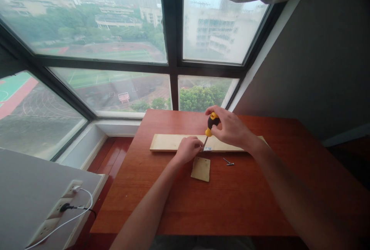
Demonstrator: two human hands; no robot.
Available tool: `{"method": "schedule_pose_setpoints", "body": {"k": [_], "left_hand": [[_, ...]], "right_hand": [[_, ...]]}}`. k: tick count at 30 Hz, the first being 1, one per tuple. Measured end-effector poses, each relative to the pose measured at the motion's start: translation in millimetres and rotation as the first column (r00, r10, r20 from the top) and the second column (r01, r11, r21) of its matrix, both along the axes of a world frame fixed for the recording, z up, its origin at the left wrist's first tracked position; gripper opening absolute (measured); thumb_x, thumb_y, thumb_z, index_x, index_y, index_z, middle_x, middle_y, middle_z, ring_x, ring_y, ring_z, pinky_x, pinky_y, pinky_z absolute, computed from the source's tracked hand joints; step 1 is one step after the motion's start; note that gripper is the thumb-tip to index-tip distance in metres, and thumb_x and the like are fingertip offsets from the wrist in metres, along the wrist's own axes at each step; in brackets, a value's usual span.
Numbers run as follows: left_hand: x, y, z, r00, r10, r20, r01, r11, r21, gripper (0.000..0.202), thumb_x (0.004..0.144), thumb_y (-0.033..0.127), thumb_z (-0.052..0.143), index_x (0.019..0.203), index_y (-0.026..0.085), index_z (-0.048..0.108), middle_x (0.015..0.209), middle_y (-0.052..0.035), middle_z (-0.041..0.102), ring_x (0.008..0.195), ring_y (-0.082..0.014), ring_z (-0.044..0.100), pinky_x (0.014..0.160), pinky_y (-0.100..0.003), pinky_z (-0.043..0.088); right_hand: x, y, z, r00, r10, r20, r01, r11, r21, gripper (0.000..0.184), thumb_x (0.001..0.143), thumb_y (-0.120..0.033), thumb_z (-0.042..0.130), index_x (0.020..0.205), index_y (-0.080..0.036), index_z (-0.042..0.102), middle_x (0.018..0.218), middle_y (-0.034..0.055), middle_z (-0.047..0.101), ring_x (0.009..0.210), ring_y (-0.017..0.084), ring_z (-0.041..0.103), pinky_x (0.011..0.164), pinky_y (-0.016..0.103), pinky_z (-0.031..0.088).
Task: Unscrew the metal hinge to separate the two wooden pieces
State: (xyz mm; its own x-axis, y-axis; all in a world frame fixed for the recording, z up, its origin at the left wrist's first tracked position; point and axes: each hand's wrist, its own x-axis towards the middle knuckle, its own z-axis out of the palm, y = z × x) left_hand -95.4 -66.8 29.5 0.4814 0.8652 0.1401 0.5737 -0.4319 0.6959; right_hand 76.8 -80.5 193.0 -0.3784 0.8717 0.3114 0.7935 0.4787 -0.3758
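A long pale wooden board [169, 142] lies across the red-brown table [231, 203]. My right hand [231, 128] is closed round the yellow-and-black handle of a screwdriver [211, 123], whose tip points down at a small metal bracket [207, 149] on the board's near edge. My left hand [188, 149] is curled, its fingers pinched beside the screwdriver tip at the bracket; what they pinch is hidden. A small square wooden piece [200, 169] lies just in front of the board.
Two loose screws [228, 161] lie on the table right of the square piece. A large window [115, 49] rises behind the table. A grey wall stands to the right. At lower left a white power strip [58, 211] carries plugged cables.
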Motion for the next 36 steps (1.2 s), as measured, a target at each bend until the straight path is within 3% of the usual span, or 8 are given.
{"method": "schedule_pose_setpoints", "body": {"k": [6, 9, 12, 15, 20, 26, 32, 36], "left_hand": [[-0.1, 0.1, -1.7, 1.000, 0.004, 0.004, -0.004, 1.000, -0.008, 0.015, 0.075, 0.017, 0.062, 0.080, 0.022, 0.075, 0.082, -0.0011, 0.068, 0.074, -0.0146, 0.059, 0.069, -0.023, 0.042], [0.2, 0.2, -1.8, 1.000, 0.009, 0.006, -0.008, 1.000, -0.015, 0.015, 0.075, 0.017, 0.062, 0.080, 0.022, 0.076, 0.082, -0.0011, 0.068, 0.074, -0.0147, 0.059, 0.069, -0.023, 0.043], [0.2, -0.1, 0.0, 1.000, 0.011, -0.001, -0.011, 0.999, -0.031, 0.016, 0.075, 0.016, 0.062, 0.080, 0.022, 0.076, 0.083, -0.0014, 0.069, 0.075, -0.0151, 0.060, 0.070, -0.023, 0.043], [-0.1, -0.5, 1.4, 1.000, 0.007, 0.002, -0.007, 0.999, -0.043, 0.016, 0.075, 0.017, 0.062, 0.081, 0.022, 0.076, 0.083, -0.0015, 0.069, 0.075, -0.0152, 0.060, 0.070, -0.024, 0.043], [-0.2, -0.2, 0.7, 1.000, 0.011, 0.014, -0.011, 0.999, -0.039, 0.015, 0.076, 0.018, 0.063, 0.082, 0.022, 0.076, 0.083, -0.0015, 0.068, 0.074, -0.0149, 0.059, 0.070, -0.023, 0.043], [-0.8, -0.3, 1.7, 1.000, 0.012, 0.011, -0.011, 0.999, -0.044, 0.014, 0.076, 0.018, 0.064, 0.081, 0.022, 0.076, 0.083, -0.0011, 0.068, 0.074, -0.0145, 0.060, 0.070, -0.023, 0.043], [-1.4, -0.2, 1.0, 1.000, 0.007, 0.013, -0.006, 0.999, -0.039, 0.013, 0.077, 0.019, 0.064, 0.081, 0.022, 0.076, 0.083, -0.0012, 0.068, 0.074, -0.0146, 0.060, 0.070, -0.023, 0.043], [-1.1, 0.0, 0.0, 1.000, 0.021, 0.013, -0.020, 0.999, -0.036, 0.011, 0.077, 0.020, 0.065, 0.080, 0.022, 0.075, 0.081, -0.0010, 0.067, 0.073, -0.0140, 0.059, 0.067, -0.023, 0.042]], "right_hand": [[-0.7, 4.2, -5.1, 0.977, -0.191, 0.095, 0.183, 0.979, 0.087, 0.036, 0.087, -0.043, 0.052, 0.117, -0.023, 0.057, 0.102, 0.0063, 0.069, 0.084, 0.025, 0.065, 0.068, 0.035, 0.045], [0.8, 5.1, -6.9, 0.988, -0.149, 0.052, 0.144, 0.986, 0.090, 0.029, 0.086, -0.032, 0.053, 0.112, -0.023, 0.059, 0.101, 0.0057, 0.069, 0.086, 0.024, 0.064, 0.071, 0.034, 0.046], [3.1, 3.3, -6.0, 1.000, -0.010, -0.013, 0.011, 0.998, 0.068, 0.043, 0.077, -0.017, 0.053, 0.120, -0.023, 0.054, 0.120, 0.0082, 0.063, 0.100, 0.023, 0.062, 0.077, 0.032, 0.047], [2.8, 2.4, -5.0, 0.999, -0.017, 0.030, 0.015, 0.997, 0.082, 0.040, 0.079, -0.024, 0.055, 0.120, -0.022, 0.053, 0.119, 0.0095, 0.063, 0.102, 0.025, 0.061, 0.075, 0.033, 0.047], [0.7, 5.6, -4.4, 0.969, -0.220, 0.108, 0.207, 0.971, 0.124, 0.019, 0.087, -0.040, 0.051, 0.096, -0.024, 0.058, 0.087, 0.0029, 0.067, 0.072, 0.020, 0.060, 0.061, 0.031, 0.039], [4.7, 3.9, -0.2, 1.000, 0.006, -0.026, -0.006, 1.000, -0.006, 0.032, 0.077, -0.017, 0.051, 0.108, -0.022, 0.053, 0.104, 0.0045, 0.065, 0.086, 0.018, 0.060, 0.071, 0.028, 0.043], [1.8, 5.9, -1.9, 0.980, -0.176, 0.090, 0.170, 0.982, 0.077, 0.023, 0.086, -0.038, 0.053, 0.104, -0.023, 0.057, 0.091, 0.0037, 0.068, 0.075, 0.020, 0.060, 0.062, 0.031, 0.038], [4.4, 4.6, -0.6, 0.999, -0.049, 0.023, 0.048, 0.999, 0.009, 0.028, 0.078, -0.020, 0.053, 0.106, -0.023, 0.056, 0.098, 0.0036, 0.066, 0.078, 0.018, 0.060, 0.063, 0.028, 0.039]]}}
